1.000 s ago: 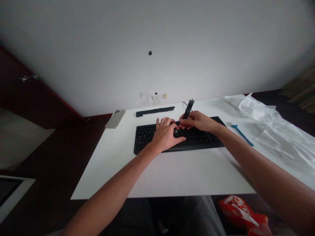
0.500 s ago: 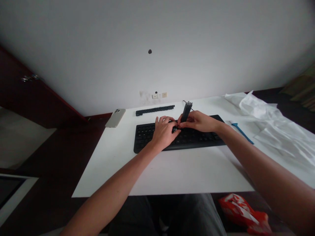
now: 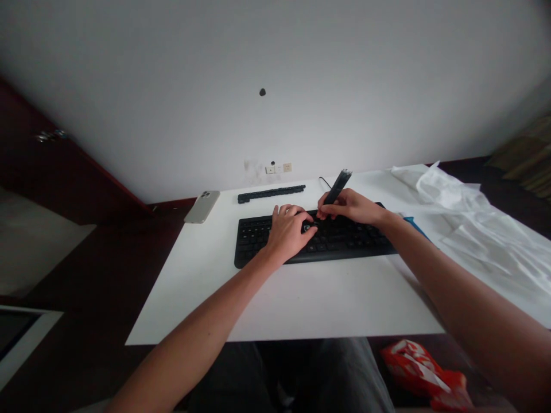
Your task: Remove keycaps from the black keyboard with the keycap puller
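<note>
A black keyboard [image 3: 336, 240] lies on the white table under both hands. My left hand [image 3: 287, 229] rests on its middle with fingers spread; thumb and forefinger stand apart around a small pale-edged spot [image 3: 307, 228] among the keys. Just to the right, my right hand [image 3: 344, 207] is closed around a black brush [image 3: 339, 184]. The brush leans up and to the right, with a frayed, bristle-like upper end. Its lower end is hidden by my fingers, which are low over the keyboard's back part.
Behind the keyboard lies a dark strip of what look like keycaps [image 3: 272, 194]. A phone [image 3: 202, 207] lies at the back left. At right are a blue tool [image 3: 414, 223], partly behind my forearm, and crumpled white plastic [image 3: 469, 212]. Wall sockets [image 3: 279, 168] sit behind the table.
My right hand has moved a little to the right, away from my left fingers, and the brush tilts further right. My left hand stays almost where it was.
</note>
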### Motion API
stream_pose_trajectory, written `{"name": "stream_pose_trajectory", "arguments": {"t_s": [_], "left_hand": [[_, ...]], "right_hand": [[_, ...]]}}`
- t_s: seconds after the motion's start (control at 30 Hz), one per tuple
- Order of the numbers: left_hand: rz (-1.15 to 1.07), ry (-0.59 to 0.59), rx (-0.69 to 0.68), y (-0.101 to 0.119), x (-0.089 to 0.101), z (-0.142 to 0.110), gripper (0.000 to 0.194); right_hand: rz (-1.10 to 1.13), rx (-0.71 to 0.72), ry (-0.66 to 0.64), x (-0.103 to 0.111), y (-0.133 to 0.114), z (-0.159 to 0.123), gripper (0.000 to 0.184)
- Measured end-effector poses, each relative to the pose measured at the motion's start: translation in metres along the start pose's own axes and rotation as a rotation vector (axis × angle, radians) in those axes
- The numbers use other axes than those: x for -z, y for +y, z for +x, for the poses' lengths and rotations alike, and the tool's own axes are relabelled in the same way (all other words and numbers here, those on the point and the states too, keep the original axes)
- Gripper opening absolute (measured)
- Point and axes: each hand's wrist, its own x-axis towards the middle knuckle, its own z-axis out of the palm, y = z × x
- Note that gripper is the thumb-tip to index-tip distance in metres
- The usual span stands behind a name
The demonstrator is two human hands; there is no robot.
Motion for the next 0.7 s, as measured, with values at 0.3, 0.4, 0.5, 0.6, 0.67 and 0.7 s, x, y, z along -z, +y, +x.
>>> {"name": "stream_pose_trajectory", "arguments": {"t_s": [0.3,0.4,0.5,0.6,0.67,0.7], "left_hand": [[0.039,-0.006,-0.078,0.014,-0.002,-0.004,0.038],[0.015,-0.026,-0.094,0.013,-0.003,-0.003,0.038],[-0.012,-0.039,-0.108,0.011,-0.004,-0.001,0.039],[-0.016,-0.038,-0.114,0.011,-0.004,-0.002,0.037],[-0.008,-0.037,-0.108,0.012,-0.004,-0.002,0.033],[-0.004,-0.038,-0.103,0.013,-0.003,-0.002,0.031]], "right_hand": [[-0.007,-0.076,0.059,0.007,0.005,0.001,0.041],[0.002,-0.096,0.078,0.005,0.007,0.002,0.042],[0.003,-0.096,0.076,0.003,0.007,0.003,0.042],[-0.005,-0.083,0.055,0.002,0.007,0.003,0.042],[-0.019,-0.079,0.046,0.001,0.006,0.003,0.041],[-0.026,-0.079,0.041,0.001,0.006,0.002,0.041]]}}
